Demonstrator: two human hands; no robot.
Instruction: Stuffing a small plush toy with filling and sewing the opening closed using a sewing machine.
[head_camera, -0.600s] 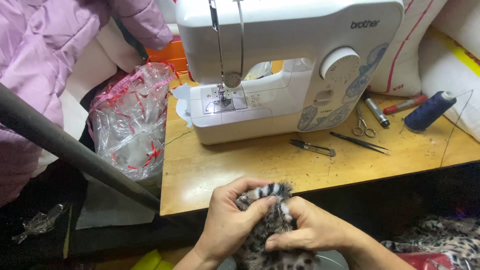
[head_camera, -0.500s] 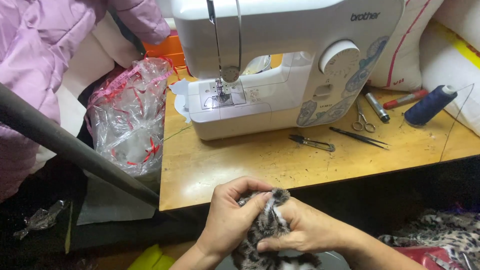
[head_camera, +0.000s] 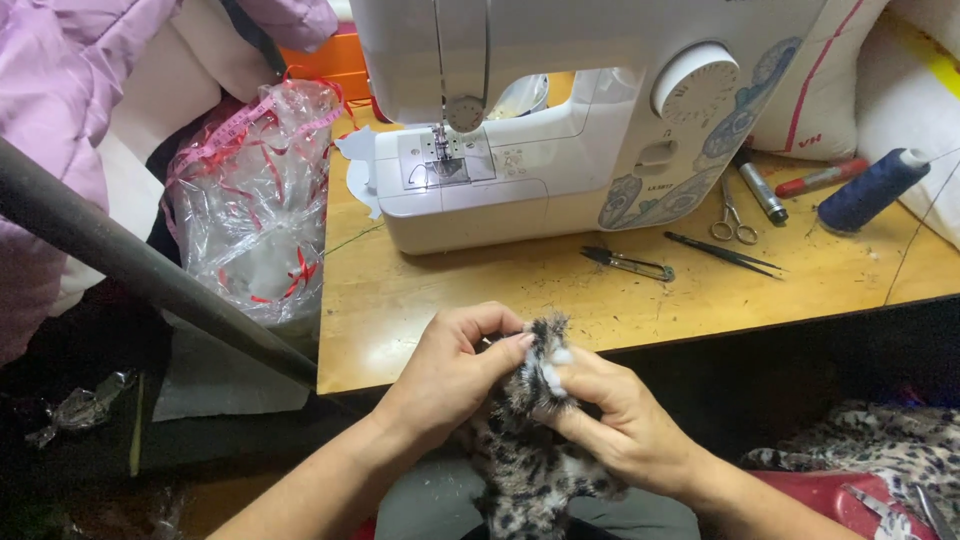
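Pinching a fold of spotted fur fabric (head_camera: 535, 440) between them, both hands work just in front of the near edge of the worktop (head_camera: 470, 320), below the sewing machine (head_camera: 560, 130). The left hand (head_camera: 445, 375) is clamped on the top of the fabric with thumb and forefinger, and the right hand (head_camera: 625, 420) is closed on it from the other side, fingertips touching the pale edge at the fold. The step in hand looks like lining up or turning an edge of the piece by feel; a next move would call for a steady pinch so the edges stay matched. Behind the fabric, on the worktop to the right of the machine's base, lie thread snips (head_camera: 628, 264), tweezers (head_camera: 722, 250), small scissors (head_camera: 734, 220) and a dark blue thread spool (head_camera: 870, 190). Left of the machine hangs a clear plastic bag (head_camera: 255, 200).
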